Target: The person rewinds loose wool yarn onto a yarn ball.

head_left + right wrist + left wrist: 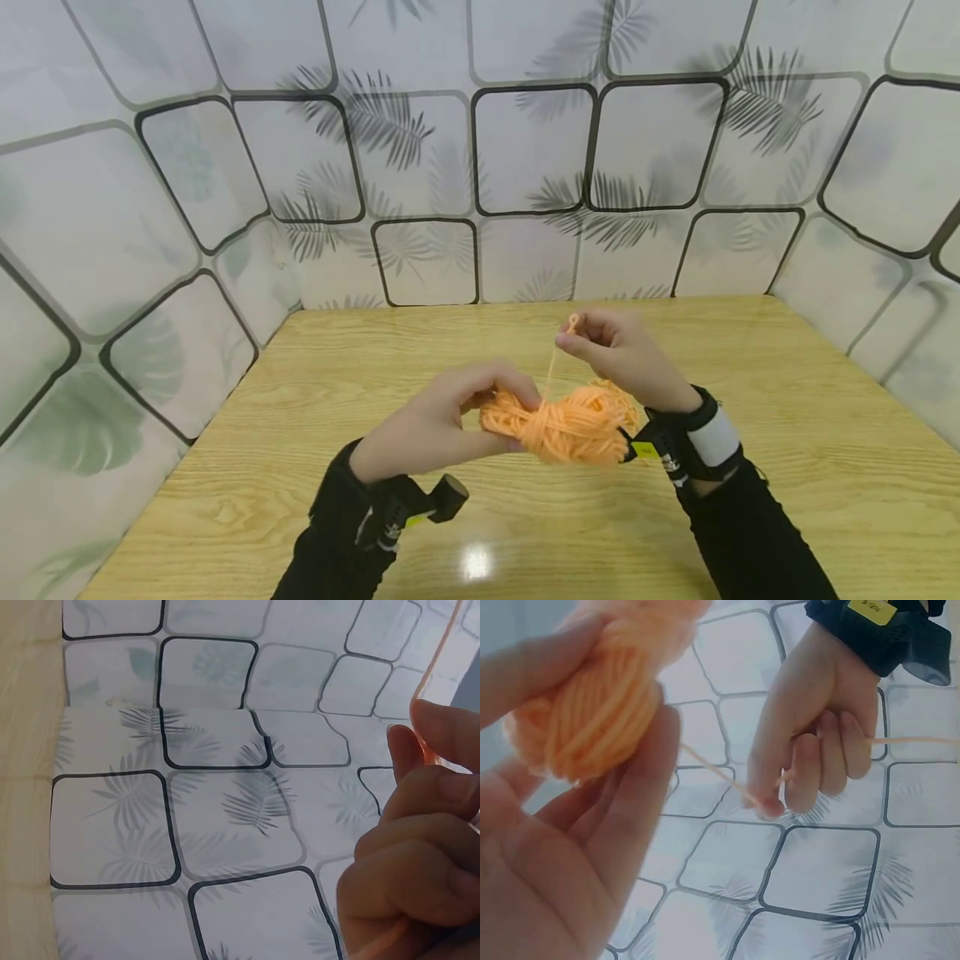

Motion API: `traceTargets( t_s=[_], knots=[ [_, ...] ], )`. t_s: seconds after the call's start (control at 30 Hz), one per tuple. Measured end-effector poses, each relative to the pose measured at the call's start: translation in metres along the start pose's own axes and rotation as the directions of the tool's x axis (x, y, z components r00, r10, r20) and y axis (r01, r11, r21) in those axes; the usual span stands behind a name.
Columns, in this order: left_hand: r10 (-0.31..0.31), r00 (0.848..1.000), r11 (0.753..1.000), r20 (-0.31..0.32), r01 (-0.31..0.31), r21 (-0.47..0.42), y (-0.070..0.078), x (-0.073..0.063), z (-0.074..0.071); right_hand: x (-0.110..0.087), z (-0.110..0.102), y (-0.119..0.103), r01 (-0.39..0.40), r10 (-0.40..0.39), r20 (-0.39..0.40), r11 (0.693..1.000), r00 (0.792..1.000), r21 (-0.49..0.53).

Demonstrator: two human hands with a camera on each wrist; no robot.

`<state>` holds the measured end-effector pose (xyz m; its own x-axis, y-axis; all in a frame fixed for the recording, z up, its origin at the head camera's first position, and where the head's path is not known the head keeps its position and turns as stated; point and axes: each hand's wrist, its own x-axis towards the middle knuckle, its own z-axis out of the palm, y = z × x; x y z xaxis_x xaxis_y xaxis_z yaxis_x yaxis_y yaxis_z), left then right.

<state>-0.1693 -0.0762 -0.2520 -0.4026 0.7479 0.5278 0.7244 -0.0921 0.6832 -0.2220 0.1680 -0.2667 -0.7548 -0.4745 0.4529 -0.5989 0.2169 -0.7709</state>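
A ball of light orange yarn (577, 429), wound round its middle, is held above the table in the head view. My left hand (442, 421) grips its left end between thumb and fingers; the left wrist view has the wound yarn (604, 712) close up. Higher and to the right, my right hand (633, 358) pinches a strand (552, 371) that runs up taut from the ball. A small loop (573, 321) sticks up above its fingertips. In the right wrist view the right hand (420, 840) has its fingers curled, with the strand (439, 656) leading away from the thumb.
Beneath both hands spreads a wood-grain table (300, 467). Loose orange yarn (618, 400) shows behind the ball, partly hidden by the right hand. A patterned covering (536, 150) with outlined squares and leaves stands at the back and sides. Each wrist wears a black strap with a camera.
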Motion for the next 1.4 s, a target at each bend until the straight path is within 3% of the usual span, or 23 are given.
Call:
traceTargets(
  t_s=[0.1, 0.23, 0.37, 0.57, 0.7, 0.8, 1.0, 1.23, 1.4],
  knots=[
    [0.038, 0.993, 0.999, -0.116, -0.041, -0.026, 0.001, -0.001, -0.001, 0.002, 0.005, 0.001, 0.026, -0.031, 0.081, 0.997, 0.996, 0.069],
    [0.07, 0.955, 0.997, -0.287, -0.077, -0.014, 0.001, -0.001, -0.002, 0.003, 0.01, 0.002, 0.048, -0.048, 0.133, 0.999, 0.99, 0.006],
    [0.073, 0.888, 0.997, -0.454, -0.063, 0.038, 0.001, 0.0, -0.002, 0.004, 0.017, -0.001, 0.014, -0.003, 0.156, 0.997, 0.988, -0.073],
    [0.092, 0.779, 0.987, -0.621, 0.011, 0.16, 0.0, 0.004, -0.002, 0.002, 0.025, -0.008, 0.082, -0.06, 0.223, 0.992, 0.973, -0.092],
    [0.12, 0.714, 0.944, -0.689, 0.133, 0.302, -0.002, 0.006, -0.002, 0.0, 0.027, -0.013, 0.101, -0.077, 0.267, 0.992, 0.961, -0.079],
    [0.139, 0.685, 0.891, -0.715, 0.229, 0.392, -0.005, 0.006, -0.003, -0.002, 0.027, -0.017, 0.127, -0.107, 0.282, 0.99, 0.953, -0.054],
    [0.135, 0.672, 0.828, -0.728, 0.327, 0.456, -0.01, 0.006, -0.005, -0.006, 0.024, -0.025, 0.176, -0.154, 0.258, 0.982, 0.954, -0.067],
    [0.102, 0.692, 0.757, -0.715, 0.412, 0.507, -0.015, 0.004, -0.007, -0.009, 0.02, -0.028, 0.212, -0.189, 0.227, 0.974, 0.956, -0.082],
    [0.067, 0.697, 0.716, -0.714, 0.465, 0.521, -0.017, 0.004, -0.009, -0.011, 0.015, -0.033, 0.202, -0.178, 0.201, 0.974, 0.963, -0.101]
  ],
)
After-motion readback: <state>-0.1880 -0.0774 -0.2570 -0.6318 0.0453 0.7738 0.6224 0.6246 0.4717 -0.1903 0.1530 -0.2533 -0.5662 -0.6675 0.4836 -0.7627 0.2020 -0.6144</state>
